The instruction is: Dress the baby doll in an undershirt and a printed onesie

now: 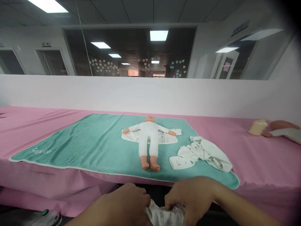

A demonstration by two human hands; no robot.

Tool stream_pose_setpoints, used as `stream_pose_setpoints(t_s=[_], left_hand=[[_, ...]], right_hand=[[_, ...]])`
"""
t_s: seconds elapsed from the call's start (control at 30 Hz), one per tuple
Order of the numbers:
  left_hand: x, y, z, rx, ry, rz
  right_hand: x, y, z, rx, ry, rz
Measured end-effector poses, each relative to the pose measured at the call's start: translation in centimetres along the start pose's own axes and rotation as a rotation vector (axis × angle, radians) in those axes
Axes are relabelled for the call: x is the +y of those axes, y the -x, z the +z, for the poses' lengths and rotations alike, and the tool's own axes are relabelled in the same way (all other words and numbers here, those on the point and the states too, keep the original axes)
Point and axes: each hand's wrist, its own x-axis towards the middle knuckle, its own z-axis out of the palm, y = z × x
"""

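At the bottom of the view, my left hand [131,201] and my right hand [191,197] are closed on a bunched white printed cloth [162,215], held between them in front of the table edge. It looks like a baby garment, but its shape is gathered up and partly hidden by my fingers. Beyond my hands a baby doll [149,133] lies on its back, arms spread, feet toward me. Under its arms and torso a white baby top [130,135] is spread out. To the doll's right lies a crumpled heap of white printed baby clothes [204,152].
A teal towel [77,141] covers much of the pink-covered table [254,157]. At the right stand a cream-coloured container [258,127] and part of another doll [285,128]. A clear bottle with a green cap [48,216] is low at the left. A white wall [117,94] runs behind.
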Motion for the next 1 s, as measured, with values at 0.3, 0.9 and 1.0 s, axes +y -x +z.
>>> stream_pose_setpoints(t_s=[0.3,0.9,1.0], left_hand=[[2.9,1.8,-6.7,0.850,0.265,-0.053],[-17.3,-10.6,-7.9,1.099,0.707,-0.339],[-20.3,-14.2,-8.0,1.010,0.350,-0.274]], right_hand=[[-4.9,-1.7,-6.6,0.873,-0.997,-0.379],[19.6,-20.1,-8.6,1.657,-0.571,0.352],[22.2,-20.3,-7.7,1.548,-0.861,0.366]])
